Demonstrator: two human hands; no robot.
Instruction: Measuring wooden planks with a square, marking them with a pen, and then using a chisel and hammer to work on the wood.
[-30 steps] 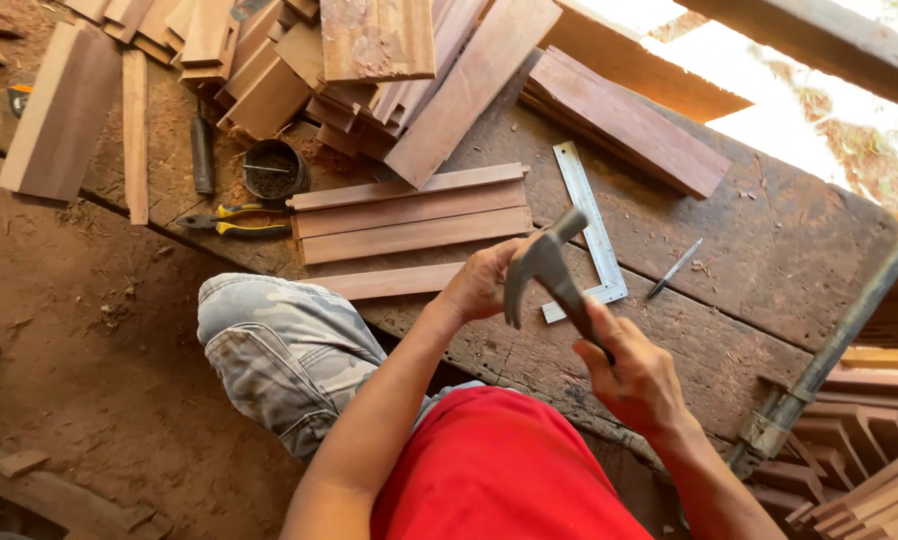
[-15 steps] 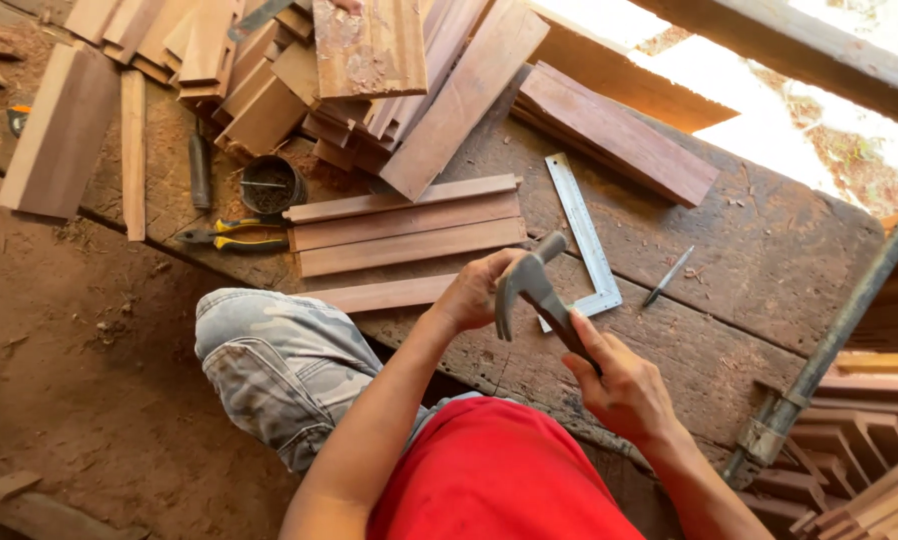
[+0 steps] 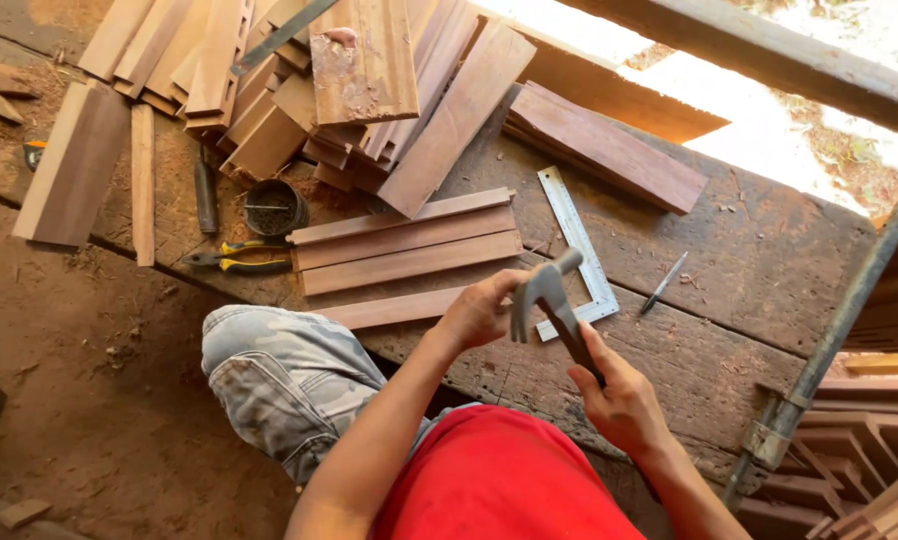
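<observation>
Head view looks down on a worn wooden tabletop [image 3: 749, 270]. Right hand [image 3: 619, 395] grips the handle of a claw hammer [image 3: 547, 300], its head raised just above the near edge. Left hand [image 3: 481, 310] is pinched closed at the end of a narrow wood strip [image 3: 394, 310], right beside the hammer head; what it pinches is too small to tell. A metal square [image 3: 574, 240] lies just beyond, with stacked boards [image 3: 404, 240] to its left and pliers [image 3: 234, 260] farther left.
</observation>
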